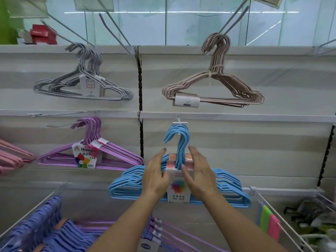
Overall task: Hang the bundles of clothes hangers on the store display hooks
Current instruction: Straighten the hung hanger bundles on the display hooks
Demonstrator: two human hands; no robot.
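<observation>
Hangers (227,180), sky-blue, label-wrapped, hang from white hook (179,123); left hand (156,176) and right hand (199,176) flank them, fingers spread.

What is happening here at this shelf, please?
A person is stocking a store wall with clothes hangers. Both hands, the left hand and the right hand, touch a bundle of blue plastic hangers that already hangs on a white display hook. Grey wire hangers, beige wire hangers and purple plastic hangers hang on other hooks. More bundles lie in the wire bin below.
</observation>
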